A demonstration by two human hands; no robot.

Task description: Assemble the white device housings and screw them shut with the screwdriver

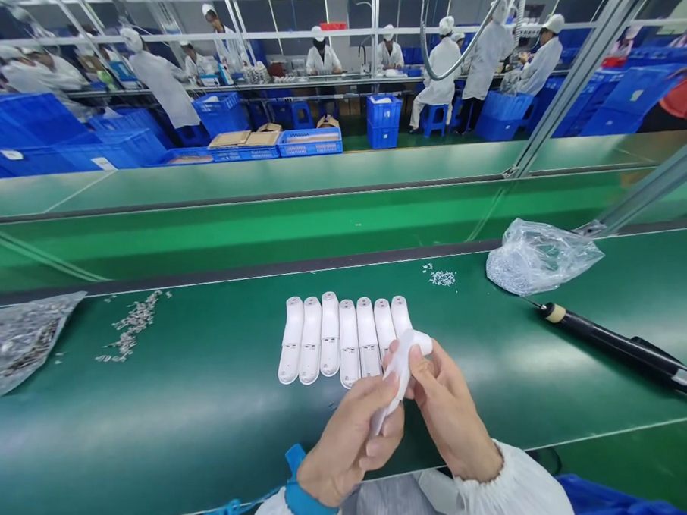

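Observation:
Both hands hold one white plastic housing [402,364] over the front of the green work surface. My left hand [354,432] wraps its lower end, a blue strap round the wrist. My right hand [443,402] grips the upper end, thumb on top. Just beyond lies a row of several similar white housings [329,336], side by side and lengthwise toward me. Those at the right end are partly hidden by my hands. The held piece's exact kind does not show.
Small metal parts [134,326] lie scattered at left beside a plastic bag [21,338] of more. Tiny screws [442,278] lie behind the row. At right are a clear bag [534,258] and a black electric screwdriver [618,342]. People in white work beyond blue crates [382,122].

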